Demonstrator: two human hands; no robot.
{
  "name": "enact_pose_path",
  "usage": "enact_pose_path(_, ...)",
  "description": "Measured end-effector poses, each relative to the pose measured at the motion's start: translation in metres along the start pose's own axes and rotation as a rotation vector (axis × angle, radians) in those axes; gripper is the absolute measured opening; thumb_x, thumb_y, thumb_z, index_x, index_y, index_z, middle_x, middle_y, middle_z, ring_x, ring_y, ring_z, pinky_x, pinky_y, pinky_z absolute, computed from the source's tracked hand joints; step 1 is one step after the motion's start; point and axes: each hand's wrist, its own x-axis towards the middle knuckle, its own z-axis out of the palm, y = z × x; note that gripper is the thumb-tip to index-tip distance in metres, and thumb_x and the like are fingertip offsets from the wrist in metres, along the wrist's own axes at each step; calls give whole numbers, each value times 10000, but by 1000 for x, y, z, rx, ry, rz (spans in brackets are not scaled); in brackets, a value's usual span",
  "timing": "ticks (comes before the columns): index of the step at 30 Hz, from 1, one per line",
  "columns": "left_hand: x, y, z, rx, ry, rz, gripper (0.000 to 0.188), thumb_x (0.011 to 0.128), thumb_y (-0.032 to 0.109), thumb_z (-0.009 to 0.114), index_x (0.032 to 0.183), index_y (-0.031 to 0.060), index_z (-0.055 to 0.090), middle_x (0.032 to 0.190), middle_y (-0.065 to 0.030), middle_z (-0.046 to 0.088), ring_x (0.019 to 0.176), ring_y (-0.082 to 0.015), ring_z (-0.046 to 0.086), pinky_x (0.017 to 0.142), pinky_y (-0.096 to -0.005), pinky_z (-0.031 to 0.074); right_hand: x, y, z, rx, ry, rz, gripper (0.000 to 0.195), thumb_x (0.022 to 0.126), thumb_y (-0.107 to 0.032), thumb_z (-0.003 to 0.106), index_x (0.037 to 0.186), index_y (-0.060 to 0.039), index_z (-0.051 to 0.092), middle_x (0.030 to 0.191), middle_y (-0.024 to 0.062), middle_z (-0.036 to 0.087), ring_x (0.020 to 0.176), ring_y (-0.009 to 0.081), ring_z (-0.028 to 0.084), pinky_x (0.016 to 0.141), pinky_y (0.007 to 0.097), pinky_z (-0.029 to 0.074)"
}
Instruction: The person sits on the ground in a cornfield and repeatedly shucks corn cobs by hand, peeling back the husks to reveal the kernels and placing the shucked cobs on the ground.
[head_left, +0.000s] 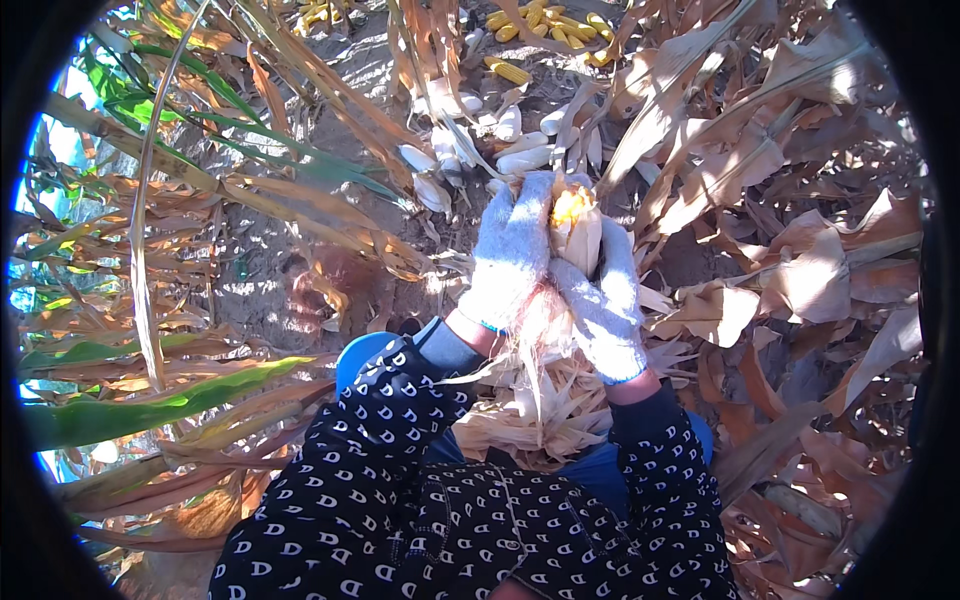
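Note:
An ear of corn (579, 238) is held between my two gloved hands, its yellow kernels bare at the tip and pale husk still around its lower part. My left hand (514, 251), in a whitish knit glove, grips the ear's left side with fingers curled. From the right and below, my right hand (609, 315) is wrapped around the husk, in a matching glove. Pinkish-brown corn silk and loose husk (541, 319) hang below, between the wrists. Under them, a heap of stripped husks (532, 424) lies between my legs. The fingertips are partly hidden.
Several unpeeled ears (525, 159) lie on the soil just beyond my hands. Farther out is a pile of bare yellow cobs (551, 22), with one husked cob (508, 70) nearer. Dry stalks (217, 180) slant in from the left; dry corn leaves (720, 307) crowd the right.

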Motion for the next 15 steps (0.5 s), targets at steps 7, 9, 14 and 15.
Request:
enact_pose_path(7, 5, 23, 4, -933, 40, -326, 309, 1131, 221, 512, 1175, -6, 717, 1133, -95, 760, 1062, -201, 694, 928, -358, 547, 6, 27, 5, 366, 48, -47, 712, 870, -30, 827, 1488, 10, 476, 1376, 127, 606, 1231, 217, 612, 1095, 392, 502)
enact_pose_path(9, 8, 26, 9, -1105, 62, -430, 346, 1117, 252, 532, 1131, -4, 766, 1100, -107, 787, 1004, -196, 720, 939, -322, 548, 8, 24, 3, 422, 30, 4, 695, 886, -17, 804, 1503, 19, 485, 1393, 128, 608, 1237, 209, 611, 1098, 383, 502)
enact_pose_path(14, 9, 3, -13, 174, 36, 641, 296, 1080, 210, 595, 1270, 38, 745, 1129, -178, 764, 1016, -268, 722, 872, -401, 576, 10, 9, -13, 422, -75, 97, 638, 943, -42, 767, 1520, 21, 501, 1378, 129, 635, 1221, 209, 629, 1069, 372, 514)
enact_pose_path(15, 8, 14, -17, 17, -99, 380, 306, 1062, 191, 611, 1306, 47, 726, 1159, -188, 753, 1026, -301, 719, 879, -404, 574, 10, 14, -17, 425, -105, 98, 635, 949, -60, 774, 1519, 18, 504, 1376, 127, 638, 1217, 208, 632, 1066, 373, 514)
